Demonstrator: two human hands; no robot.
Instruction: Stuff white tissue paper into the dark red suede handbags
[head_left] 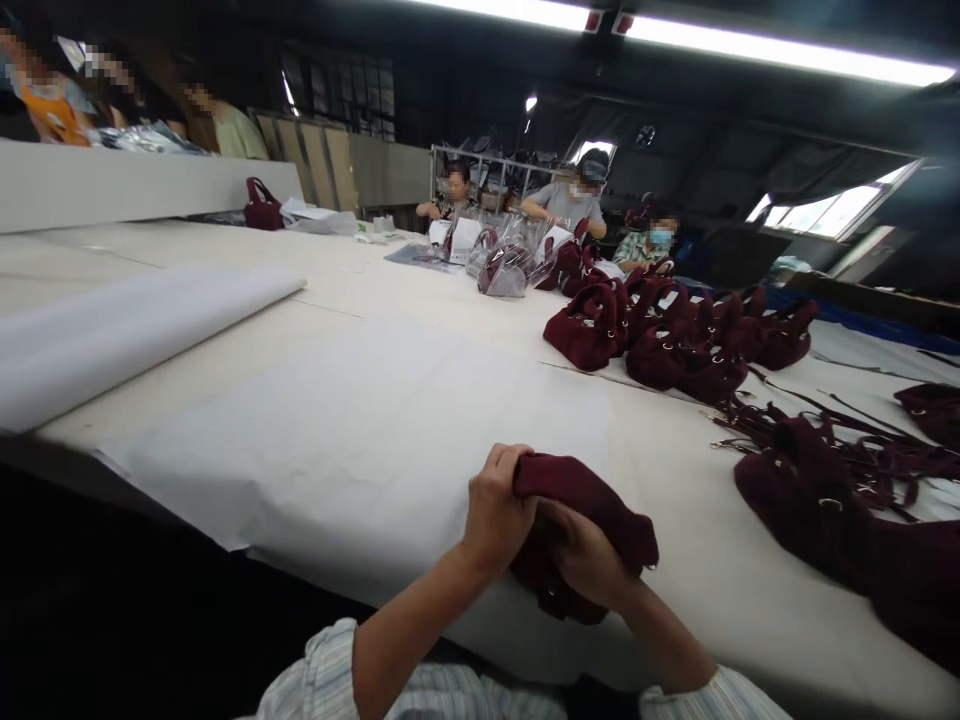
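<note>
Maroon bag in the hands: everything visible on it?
Maroon bag, soft and fabric-like, held tilted near the table's front edge; contact with the table is unclear. A small shiny fitting shows at one end. The left hand holds the other end by its upper edge; the right hand is at the dark underside, its grip partly hidden.

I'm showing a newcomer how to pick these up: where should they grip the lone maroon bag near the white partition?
I'd take the handle at its top, coming down from the near side. The bag looks upright, with the handle arched above its body, while pale sheets lie close on the right, making that side look more awkward.
</note>
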